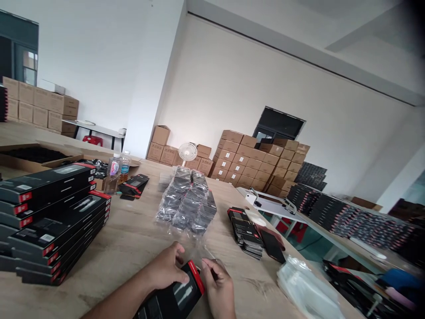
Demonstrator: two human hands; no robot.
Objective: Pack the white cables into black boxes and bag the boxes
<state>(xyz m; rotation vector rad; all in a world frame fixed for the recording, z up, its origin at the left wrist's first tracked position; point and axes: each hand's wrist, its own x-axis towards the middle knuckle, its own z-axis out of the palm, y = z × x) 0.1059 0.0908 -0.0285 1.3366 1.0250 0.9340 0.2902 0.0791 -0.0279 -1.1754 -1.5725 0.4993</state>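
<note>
My left hand (pixel 166 268) grips a black product box with a red end (pixel 181 292), fingers curled over its top near the red edge. My right hand (pixel 217 283) is at the box's red end, with fingers pinched on a thin clear plastic sleeve (pixel 199 248) that is hard to make out. Both hands are low over the wooden table (pixel 133 239), near its front edge. Just beyond them lies a pile of clear-bagged dark items (pixel 187 204).
Stacks of black-and-red boxes (pixel 49 217) fill the left. Two bottles (pixel 114 173), a small fan (pixel 187 153), a pile of black items (pixel 247 232) and clear bags (pixel 305 288) lie around. Cardboard cartons (pixel 259 164) line the walls; another table (pixel 348 221) stands right.
</note>
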